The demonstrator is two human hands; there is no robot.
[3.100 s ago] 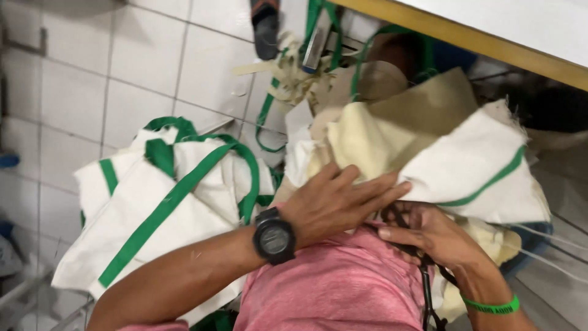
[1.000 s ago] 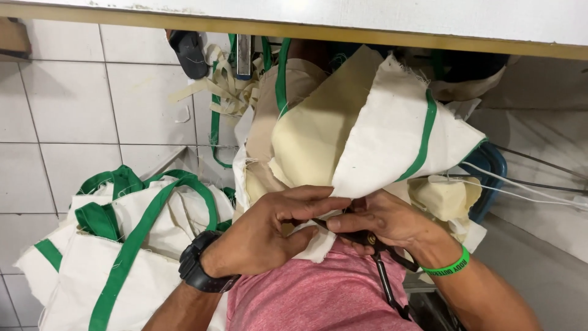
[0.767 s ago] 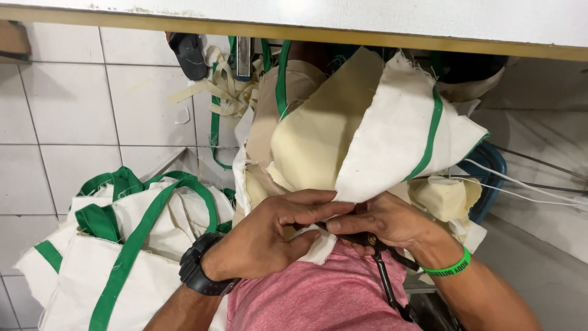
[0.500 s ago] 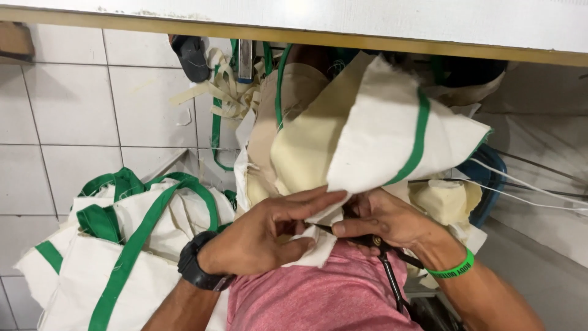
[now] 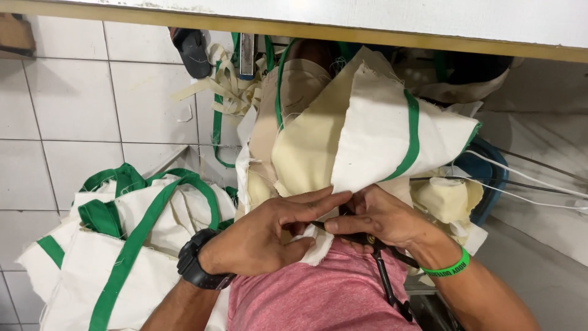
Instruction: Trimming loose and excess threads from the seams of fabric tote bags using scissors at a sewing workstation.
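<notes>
Left hand (image 5: pixel 263 242), right hand (image 5: pixel 383 217) pinching cream green-striped cloth (image 5: pixel 373 132)

Two hands (image 5: pixel 318 230), one wristwatch (image 5: pixel 197 266), one wristband (image 5: pixel 446 268)

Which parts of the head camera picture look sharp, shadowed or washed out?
Head view: both hands, left hand and right hand, and the cream canvas bag with green trim are sharp; the space under the white tabletop edge lies in shadow; the white floor tiles evenly lit, glare-free.

Bright even indoor light, soft shadows, sharp focus
</notes>
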